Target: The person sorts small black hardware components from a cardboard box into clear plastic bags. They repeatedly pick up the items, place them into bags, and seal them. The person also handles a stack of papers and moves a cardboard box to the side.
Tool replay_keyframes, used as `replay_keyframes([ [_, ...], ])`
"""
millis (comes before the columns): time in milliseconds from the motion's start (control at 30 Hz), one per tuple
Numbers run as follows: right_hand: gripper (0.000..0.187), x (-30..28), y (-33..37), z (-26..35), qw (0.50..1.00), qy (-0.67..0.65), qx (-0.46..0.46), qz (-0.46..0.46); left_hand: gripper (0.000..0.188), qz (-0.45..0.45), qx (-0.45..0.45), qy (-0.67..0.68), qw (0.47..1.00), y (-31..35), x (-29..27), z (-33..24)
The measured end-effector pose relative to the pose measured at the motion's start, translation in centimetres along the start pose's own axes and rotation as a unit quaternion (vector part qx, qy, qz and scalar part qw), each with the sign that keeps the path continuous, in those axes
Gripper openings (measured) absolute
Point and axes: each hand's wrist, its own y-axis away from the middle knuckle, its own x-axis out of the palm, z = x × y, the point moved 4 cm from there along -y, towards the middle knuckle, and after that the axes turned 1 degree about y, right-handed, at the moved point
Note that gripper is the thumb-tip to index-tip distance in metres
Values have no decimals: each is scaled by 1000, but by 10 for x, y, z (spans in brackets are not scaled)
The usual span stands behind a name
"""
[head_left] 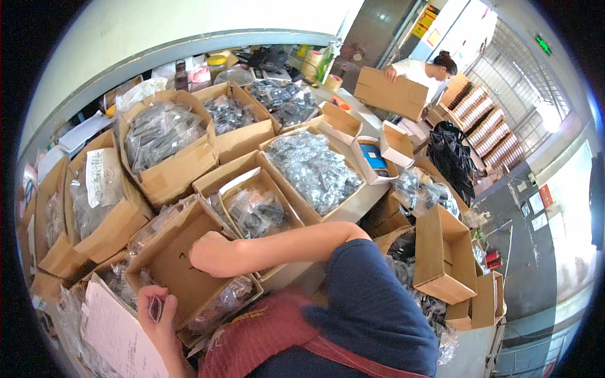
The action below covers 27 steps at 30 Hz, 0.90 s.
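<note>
Pale wall (189, 22) bends across the upper left of the frame, and below it sits a table (293, 274) packed with brown boxes. Just left of the middle, one open box (167, 255) leans at a tilt. The right hand (213, 253) is over its inside with the fingers curled in; the tips are hidden, so I cannot tell if they pinch something. At the lower left, the left hand (157, 312) is just beside the box, its fingers bent around a small dark thing (155, 309) with a pale edge.

Most of the box's floor shows, so filling it, if that is the job, looks barely begun. Lots of bagged parts sit in the boxes around it, so plenty seems left.

The box is stiff, flat card with straight sides. Under its right side are crinkly clear bags (220, 302). White papers (113, 331) lie flat and thin at the lower left. Nearer the middle, a heap of shiny bags (312, 170) looks slippery and lumpy. Far off, at the upper right, another person (416, 70) holds a wide brown card piece (391, 94), near a wrinkly black plastic bag (450, 157)
</note>
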Motion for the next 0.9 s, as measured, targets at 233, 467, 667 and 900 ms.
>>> replay_keyframes([
  [233, 19, -46, 0, -18, 992, -79, 57, -86, 17, 54, -24, 9, 998, -3, 6, 6],
  [467, 10, -85, 18, -30, 863, -496, 44, -91, 18, 68, -35, -6, 997, -1, 18, 1],
  [667, 9, -99, 12, -3, 814, -537, -125, -183, 20, 103, -74, -8, 992, -1, 23, 6],
  [900, 11, -91, 3, 20, 851, -448, -182, -202, 31, 91, -126, -8, 988, -2, 31, 13],
])
